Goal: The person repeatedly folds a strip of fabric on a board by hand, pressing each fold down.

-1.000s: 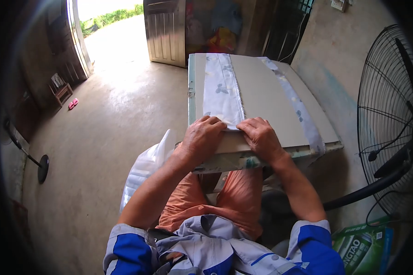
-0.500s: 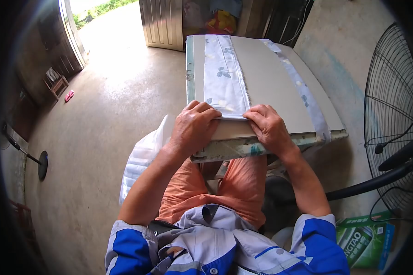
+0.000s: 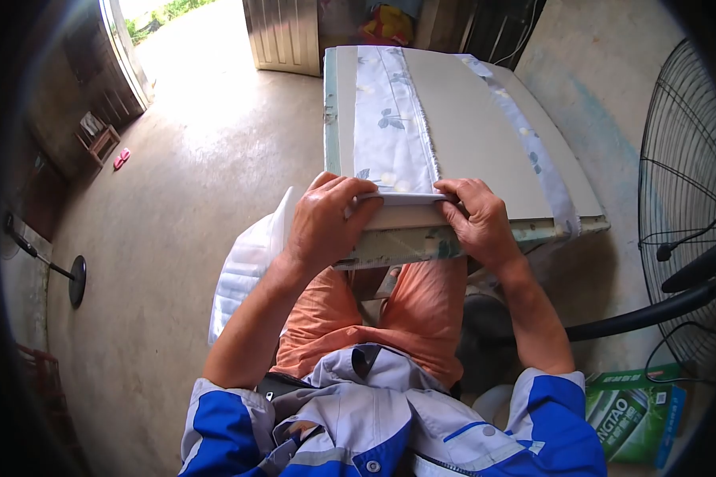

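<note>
Along the left part of the surface lies the wide floral fabric strip, its near end held close to the surface's front edge. Pulling harder on one side could drag the strip askew. The left hand and right hand each pinch a corner of that end between thumb and fingers. An uneven pinch might let the folded end slip open; rubbing could unravel the frayed side edge.
</note>
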`<act>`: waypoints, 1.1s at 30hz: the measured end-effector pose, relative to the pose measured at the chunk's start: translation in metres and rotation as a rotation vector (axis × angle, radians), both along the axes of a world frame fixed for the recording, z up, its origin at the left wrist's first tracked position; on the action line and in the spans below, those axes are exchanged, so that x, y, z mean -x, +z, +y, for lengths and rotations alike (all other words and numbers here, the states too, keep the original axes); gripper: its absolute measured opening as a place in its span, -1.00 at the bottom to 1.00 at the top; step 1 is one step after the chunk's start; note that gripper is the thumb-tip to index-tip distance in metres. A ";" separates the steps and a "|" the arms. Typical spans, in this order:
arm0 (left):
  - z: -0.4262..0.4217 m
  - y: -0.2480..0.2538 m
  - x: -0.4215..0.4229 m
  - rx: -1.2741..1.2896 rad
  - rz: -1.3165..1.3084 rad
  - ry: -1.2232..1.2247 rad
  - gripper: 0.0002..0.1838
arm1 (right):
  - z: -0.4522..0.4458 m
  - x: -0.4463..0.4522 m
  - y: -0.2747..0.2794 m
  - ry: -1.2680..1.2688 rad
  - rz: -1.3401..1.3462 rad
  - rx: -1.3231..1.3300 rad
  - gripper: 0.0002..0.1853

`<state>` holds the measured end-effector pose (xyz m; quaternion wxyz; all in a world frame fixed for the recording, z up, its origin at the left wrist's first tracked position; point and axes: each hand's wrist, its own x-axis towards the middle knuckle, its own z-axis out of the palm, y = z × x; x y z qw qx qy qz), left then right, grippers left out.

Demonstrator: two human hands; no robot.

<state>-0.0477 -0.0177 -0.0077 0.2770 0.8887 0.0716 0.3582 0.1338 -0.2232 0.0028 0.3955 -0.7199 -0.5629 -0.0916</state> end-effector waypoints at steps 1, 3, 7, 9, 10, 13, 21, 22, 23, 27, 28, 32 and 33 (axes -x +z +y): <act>-0.001 0.000 0.000 0.011 0.004 0.007 -0.79 | 0.001 -0.001 -0.001 -0.001 0.027 -0.004 -0.72; -0.004 -0.001 -0.001 0.008 0.010 0.023 -0.78 | -0.001 -0.002 -0.005 -0.003 0.079 -0.013 -0.72; -0.003 -0.004 -0.006 -0.019 0.020 0.053 -0.76 | 0.000 -0.002 -0.003 -0.039 0.173 -0.005 -0.71; -0.002 -0.006 -0.008 -0.034 0.017 0.063 -0.75 | 0.001 -0.002 -0.003 -0.052 0.189 -0.006 -0.71; -0.004 -0.007 -0.008 -0.051 0.011 0.069 -0.74 | 0.000 -0.001 -0.004 -0.066 0.192 -0.003 -0.71; -0.003 -0.008 -0.010 -0.072 0.009 0.083 -0.72 | 0.006 -0.001 -0.005 -0.100 0.200 -0.002 -0.71; -0.002 -0.008 -0.011 -0.035 0.051 0.116 -0.65 | 0.011 0.002 -0.009 -0.145 0.184 -0.006 -0.70; -0.002 -0.008 -0.012 -0.032 0.051 0.117 -0.65 | 0.012 0.003 -0.010 -0.156 0.178 -0.008 -0.69; -0.002 -0.008 -0.012 -0.028 0.052 0.119 -0.64 | 0.012 0.004 -0.010 -0.167 0.173 -0.009 -0.68; -0.005 -0.007 -0.011 -0.017 0.086 0.144 -0.62 | 0.012 0.005 -0.014 -0.213 0.089 -0.013 -0.65; -0.005 -0.007 -0.012 -0.016 0.094 0.152 -0.62 | 0.012 0.006 -0.014 -0.227 0.115 -0.006 -0.65; -0.005 -0.007 -0.013 -0.012 0.111 0.167 -0.58 | 0.011 0.010 -0.014 -0.263 0.138 -0.001 -0.64; -0.004 -0.007 -0.013 -0.004 0.114 0.166 -0.57 | 0.012 0.011 -0.015 -0.267 0.124 -0.006 -0.64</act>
